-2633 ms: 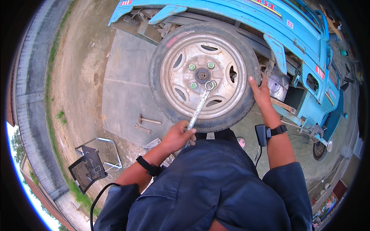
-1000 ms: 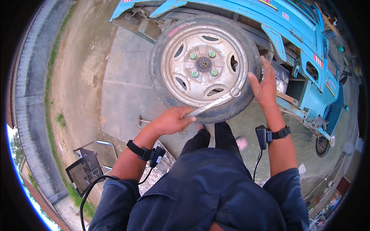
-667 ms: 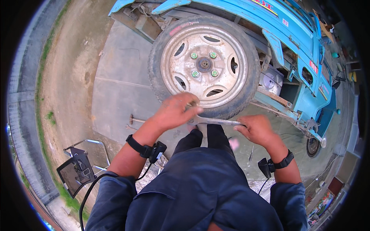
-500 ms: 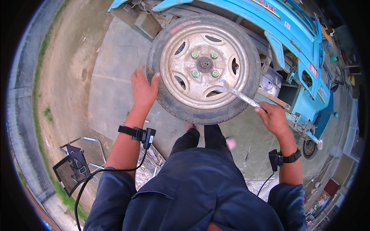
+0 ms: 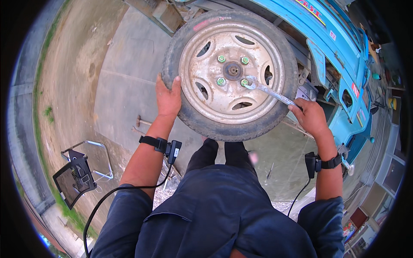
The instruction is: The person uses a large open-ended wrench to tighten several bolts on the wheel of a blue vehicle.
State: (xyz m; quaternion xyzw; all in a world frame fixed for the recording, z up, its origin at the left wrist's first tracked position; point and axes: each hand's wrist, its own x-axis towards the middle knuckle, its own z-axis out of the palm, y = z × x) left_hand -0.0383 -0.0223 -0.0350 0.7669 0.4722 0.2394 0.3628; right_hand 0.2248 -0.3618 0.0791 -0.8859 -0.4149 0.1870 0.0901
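Observation:
A wheel stands in front of me, with a black tyre (image 5: 172,56) round a rusty, pale metal rim (image 5: 206,101). Several green-marked nuts surround its round hub (image 5: 232,70). My left hand (image 5: 167,99) grips the tyre's left edge, thumb on the sidewall and fingers along the tread. In my right hand (image 5: 312,117), closed round its end, is a silver open-ended wrench (image 5: 273,92). The wrench's jaw lies at the lower right nut (image 5: 244,82); whether it is fully seated I cannot tell.
A blue vehicle body (image 5: 301,26) extends behind the wheel and to the right. On the concrete to the left lies a hammer (image 5: 138,121), partly behind my forearm. Further left stands a metal-tube frame (image 5: 109,159) beside a dark panel (image 5: 73,182). A thin tool (image 5: 269,171) lies near my feet.
The wrench's jaw has moved up from the rim's lower slot to the lower right nut. My left hand has closed onto the tyre's edge. The view has shifted slightly.

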